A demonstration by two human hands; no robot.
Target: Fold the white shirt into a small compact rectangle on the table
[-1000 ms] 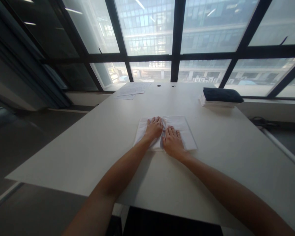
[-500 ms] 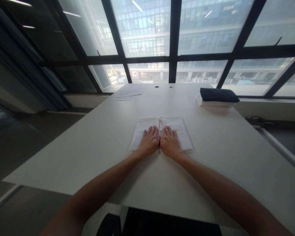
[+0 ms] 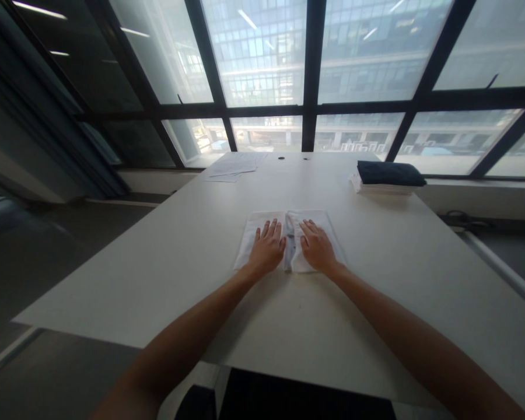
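Note:
A folded white cloth (image 3: 291, 220) lies flat in the middle of the white table (image 3: 157, 268). My left hand (image 3: 268, 252) rests palm down on its left half, fingers stretched out and slightly spread. On the right half lies my right hand (image 3: 318, 248), also flat with the fingers extended. A crease or seam runs down the cloth between the two hands. Neither hand grips anything.
A stack of folded cloths with a dark blue one on top (image 3: 388, 176) sits at the back right of the table. Loose papers (image 3: 234, 168) lie at the back left. Two small dark holes (image 3: 282, 158) mark the far edge, below large windows.
Both hands slid back toward me over the cloth, then moved apart sideways, the right one going further right. The cloth stays in place.

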